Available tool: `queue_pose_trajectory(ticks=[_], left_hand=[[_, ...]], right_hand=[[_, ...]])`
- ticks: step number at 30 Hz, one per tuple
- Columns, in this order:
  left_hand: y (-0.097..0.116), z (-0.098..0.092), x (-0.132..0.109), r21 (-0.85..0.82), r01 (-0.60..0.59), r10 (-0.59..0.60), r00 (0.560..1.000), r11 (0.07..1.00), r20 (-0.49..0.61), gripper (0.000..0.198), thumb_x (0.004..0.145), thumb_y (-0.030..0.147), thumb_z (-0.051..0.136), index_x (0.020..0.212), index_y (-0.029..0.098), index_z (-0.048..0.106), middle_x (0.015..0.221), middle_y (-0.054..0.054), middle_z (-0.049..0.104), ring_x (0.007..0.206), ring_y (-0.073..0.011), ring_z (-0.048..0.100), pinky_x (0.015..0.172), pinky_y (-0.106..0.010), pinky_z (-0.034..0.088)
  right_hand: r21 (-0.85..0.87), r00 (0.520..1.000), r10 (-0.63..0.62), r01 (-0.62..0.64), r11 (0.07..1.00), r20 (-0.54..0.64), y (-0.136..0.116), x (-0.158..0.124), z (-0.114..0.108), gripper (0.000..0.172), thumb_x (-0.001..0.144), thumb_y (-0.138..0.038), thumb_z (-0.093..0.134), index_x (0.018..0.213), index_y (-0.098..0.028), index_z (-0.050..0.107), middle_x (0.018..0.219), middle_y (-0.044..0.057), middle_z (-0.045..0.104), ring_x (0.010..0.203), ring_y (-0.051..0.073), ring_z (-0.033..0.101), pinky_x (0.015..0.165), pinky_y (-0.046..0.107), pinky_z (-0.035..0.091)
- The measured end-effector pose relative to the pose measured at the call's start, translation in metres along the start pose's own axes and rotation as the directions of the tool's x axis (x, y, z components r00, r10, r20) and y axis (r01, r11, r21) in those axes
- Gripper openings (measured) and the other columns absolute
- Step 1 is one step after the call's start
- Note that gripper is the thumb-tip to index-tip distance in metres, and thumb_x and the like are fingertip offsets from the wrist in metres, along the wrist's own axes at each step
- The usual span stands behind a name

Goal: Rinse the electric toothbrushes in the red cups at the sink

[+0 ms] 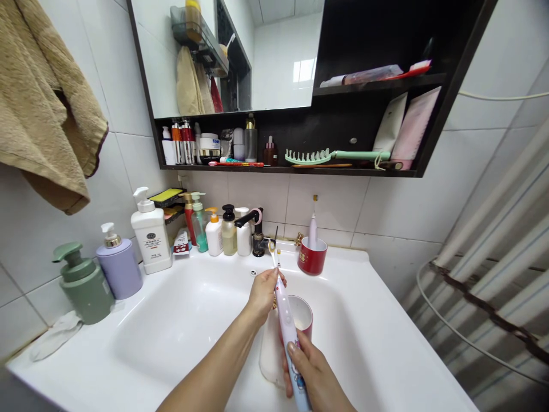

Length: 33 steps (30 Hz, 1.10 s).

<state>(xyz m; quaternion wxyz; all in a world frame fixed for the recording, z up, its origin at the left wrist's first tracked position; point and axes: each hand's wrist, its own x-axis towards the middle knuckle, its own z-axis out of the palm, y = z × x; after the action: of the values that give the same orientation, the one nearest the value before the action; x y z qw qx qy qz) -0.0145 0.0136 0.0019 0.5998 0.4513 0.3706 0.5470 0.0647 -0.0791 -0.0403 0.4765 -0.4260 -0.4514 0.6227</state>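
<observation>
A pale pink and blue electric toothbrush [285, 312] is held upright at a slant over the white sink [184, 320]. My right hand [313, 366] wraps round its lower handle. The fingers of my left hand [262, 292] pinch it near the top of the handle, at the neck of the brush head [273, 252]. Behind my hands, a red cup with a white inside [301, 313] is partly hidden in the basin, beside a whitish flat item [269, 349]. On the back rim, another red cup [312, 257] holds a second electric toothbrush [313, 226].
A black faucet [257, 232] rises from the back rim. Pump bottles, among them a white one [151, 237] and a green one [87, 286], line the left and back edges. Overhead hangs a dark shelf [266, 169] with a green hairbrush [360, 155]. A brown towel [47, 109] hangs upper left.
</observation>
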Motion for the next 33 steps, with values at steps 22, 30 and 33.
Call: queue_pose_trajectory(ticks=[22, 30, 33], left_hand=[[-0.024, -0.017, -0.030, 0.719, -0.377, 0.270, 0.925, 0.584, 0.266, 0.018, 0.059, 0.015, 0.045, 0.075, 0.018, 0.052, 0.075, -0.002, 0.052, 0.071, -0.0128, 0.045, 0.067, -0.025, 0.033], [-0.030, -0.016, -0.035, 0.840, -0.510, 0.091, 0.860, 0.184, 0.502, 0.021, 0.057, 0.021, 0.050, 0.078, 0.019, 0.053, 0.080, -0.003, 0.051, 0.081, -0.0181, 0.040, 0.074, -0.030, 0.029], [-0.038, -0.014, -0.034, 0.831, -0.540, 0.025, 0.840, 0.134, 0.542, 0.016, 0.057, 0.016, 0.047, 0.071, 0.017, 0.055, 0.082, -0.005, 0.052, 0.081, -0.0187, 0.041, 0.071, -0.029, 0.030]], right_hand=[[-0.419, 0.834, -0.423, 0.264, 0.869, -0.353, -0.040, 0.066, -0.028, 0.032, 0.063, -0.033, 0.041, 0.088, -0.014, 0.044, 0.056, -0.001, 0.052, 0.050, 0.013, 0.048, 0.049, 0.025, 0.038], [-0.636, 0.756, -0.483, 0.116, 0.763, -0.441, -0.014, 0.065, -0.033, 0.020, 0.056, -0.033, 0.045, 0.061, -0.016, 0.052, 0.072, 0.006, 0.054, 0.071, 0.019, 0.050, 0.065, 0.027, 0.035], [-0.671, 0.762, -0.490, 0.100, 0.735, -0.424, -0.013, 0.061, -0.031, 0.019, 0.058, -0.031, 0.045, 0.064, -0.016, 0.053, 0.072, 0.006, 0.056, 0.070, 0.018, 0.050, 0.065, 0.027, 0.035]])
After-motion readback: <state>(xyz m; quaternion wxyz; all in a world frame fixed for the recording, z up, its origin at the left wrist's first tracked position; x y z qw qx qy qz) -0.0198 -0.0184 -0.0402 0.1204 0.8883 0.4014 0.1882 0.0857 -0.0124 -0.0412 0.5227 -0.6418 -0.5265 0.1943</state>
